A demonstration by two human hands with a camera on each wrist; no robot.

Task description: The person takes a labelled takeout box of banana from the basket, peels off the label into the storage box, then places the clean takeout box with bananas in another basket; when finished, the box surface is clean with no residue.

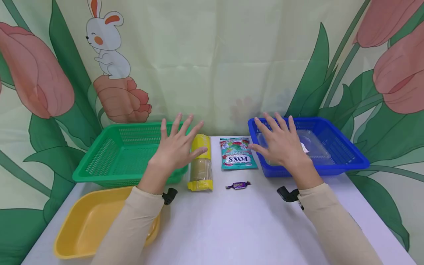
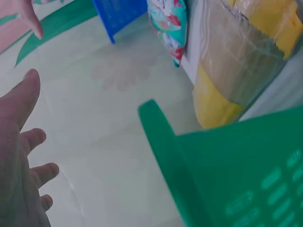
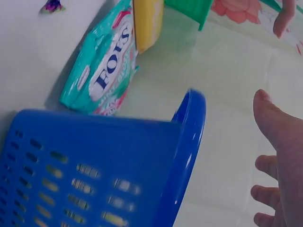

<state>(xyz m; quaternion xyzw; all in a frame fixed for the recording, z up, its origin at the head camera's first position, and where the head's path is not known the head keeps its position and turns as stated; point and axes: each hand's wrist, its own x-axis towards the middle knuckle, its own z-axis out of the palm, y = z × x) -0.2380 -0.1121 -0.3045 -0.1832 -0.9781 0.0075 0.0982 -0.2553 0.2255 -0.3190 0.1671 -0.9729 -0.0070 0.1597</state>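
My left hand (image 1: pixel 177 147) is held up with its fingers spread, over the right side of a green basket (image 1: pixel 112 151). Close beside its thumb lies a yellow packet with a clear middle (image 1: pixel 201 169). My right hand (image 1: pixel 281 143), fingers also spread, hovers over the left part of a blue basket (image 1: pixel 344 154). Inside that basket is a clear plastic container (image 1: pixel 314 143). A teal Fox's candy bag (image 1: pixel 237 152) lies between the hands, with a purple wrapped candy (image 1: pixel 238 185) in front of it. Both hands hold nothing.
A yellow basin (image 1: pixel 89 217) stands at the front left, partly covered by the left sleeve. The white table (image 1: pixel 238 228) meets a printed cloth backdrop (image 1: pixel 185 73) behind the baskets. A small black device (image 1: pixel 169 196) is worn at each wrist.
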